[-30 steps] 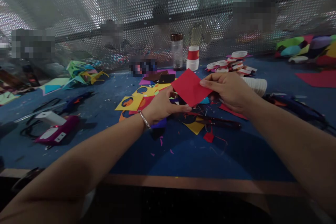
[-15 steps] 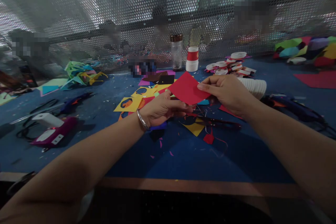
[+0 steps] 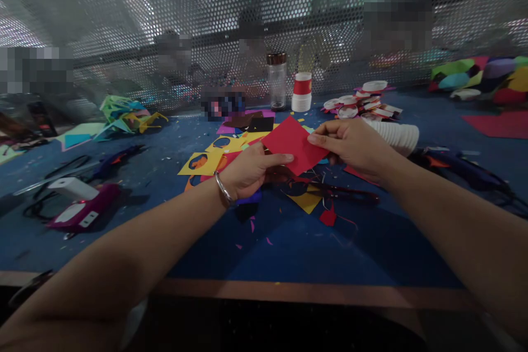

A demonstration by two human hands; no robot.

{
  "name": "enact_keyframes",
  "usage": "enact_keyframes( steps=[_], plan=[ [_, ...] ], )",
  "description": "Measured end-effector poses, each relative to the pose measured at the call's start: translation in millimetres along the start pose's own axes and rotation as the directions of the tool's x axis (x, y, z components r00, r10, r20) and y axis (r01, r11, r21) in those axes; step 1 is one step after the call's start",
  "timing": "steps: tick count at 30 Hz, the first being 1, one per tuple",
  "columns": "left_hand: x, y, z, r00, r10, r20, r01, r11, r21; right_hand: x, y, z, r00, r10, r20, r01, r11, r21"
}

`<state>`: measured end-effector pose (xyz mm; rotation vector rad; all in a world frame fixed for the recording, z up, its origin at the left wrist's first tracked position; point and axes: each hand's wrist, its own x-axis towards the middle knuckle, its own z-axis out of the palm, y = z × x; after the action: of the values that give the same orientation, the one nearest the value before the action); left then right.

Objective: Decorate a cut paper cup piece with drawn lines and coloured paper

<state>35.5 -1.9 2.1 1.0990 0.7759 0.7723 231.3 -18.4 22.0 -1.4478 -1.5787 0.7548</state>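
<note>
A square piece of red paper (image 3: 291,143) is held up above the table, one corner pointing away from me. My left hand (image 3: 253,170) grips its left side, the thumb lying on top and the fingers hidden underneath. At the right corner, my right hand (image 3: 346,143) pinches the paper between thumb and fingers. Below the hands lie dark-handled scissors (image 3: 350,194), partly over a yellow paper scrap (image 3: 306,202). Close by is a small red scrap (image 3: 328,217). Yellow sheets with round holes (image 3: 201,163) lie beyond my left wrist.
A glass bottle (image 3: 276,82) and upright paper cups (image 3: 302,92) stand at the back. More stacked cups (image 3: 396,136) lie behind my right hand. Glue guns (image 3: 466,168) (image 3: 117,160) rest at both sides, with a purple power strip (image 3: 84,209) on the left.
My left thumb has moved from under the paper's near edge onto its top. The red paper has tilted slightly toward me, showing more of its face. My right hand keeps its pinch.
</note>
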Motion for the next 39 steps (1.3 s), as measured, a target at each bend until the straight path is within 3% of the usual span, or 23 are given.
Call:
enact_keyframes(
  steps=[8,13,17,20,23,26,27,30,32,34,37,39],
  plan=[
    [2.3,1.0,-6.1,0.999,0.037,-0.04,-0.032,0.994,0.103,2.9,6.6,-2.7,0.998,0.019,0.06,-0.021,0.999,0.038],
    [7.5,2.0,-18.4,0.995,0.1,-0.032,-0.09,0.97,0.227,2.8,7.7,-5.0,0.995,-0.04,0.087,0.041,0.999,-0.009],
    [8.5,10.4,-24.9,0.958,0.288,-0.003,-0.255,0.853,0.456,3.0,5.4,-6.7,0.995,-0.053,0.079,0.057,0.997,-0.05],
    [-0.5,19.8,-22.6,0.843,0.531,0.088,-0.425,0.557,0.713,3.2,1.7,-8.6,0.999,-0.038,0.038,0.041,0.996,-0.079],
    [-20.3,23.2,-14.1,0.73,0.65,0.212,-0.346,0.084,0.934,3.4,-0.9,-11.2,1.0,-0.013,0.013,0.013,0.997,-0.078],
    [-43.8,13.5,-5.9,0.615,0.588,0.526,-0.388,-0.355,0.851,4.4,0.1,-13.6,0.999,-0.029,-0.015,0.027,0.994,-0.106],
    [-50.9,7.5,-4.1,0.573,0.544,0.613,-0.414,-0.454,0.789,4.9,1.3,-14.3,0.999,-0.044,-0.022,0.041,0.991,-0.124],
    [-67.8,-12.9,-2.3,0.547,0.371,0.75,-0.455,-0.62,0.639,6.9,6.9,-15.8,0.996,-0.092,-0.019,0.087,0.981,-0.174],
    [-76.2,-22.9,-2.4,0.545,0.298,0.783,-0.498,-0.637,0.589,7.9,11.3,-16.9,0.994,-0.112,-0.012,0.108,0.974,-0.198],
    [-83.3,-26.8,-2.3,0.587,0.271,0.763,-0.523,-0.592,0.613,8.3,14.9,-18.3,0.99,-0.139,-0.002,0.135,0.966,-0.22],
    [-92.4,-23.8,-0.8,0.737,0.21,0.642,-0.535,-0.399,0.745,6.9,17.5,-20.7,0.984,-0.177,0.006,0.172,0.947,-0.271],
    [-95.9,-19.9,0.5,0.793,0.171,0.584,-0.524,-0.297,0.798,4.5,17.1,-22.1,0.986,-0.167,0.0,0.159,0.939,-0.305]
  ],
)
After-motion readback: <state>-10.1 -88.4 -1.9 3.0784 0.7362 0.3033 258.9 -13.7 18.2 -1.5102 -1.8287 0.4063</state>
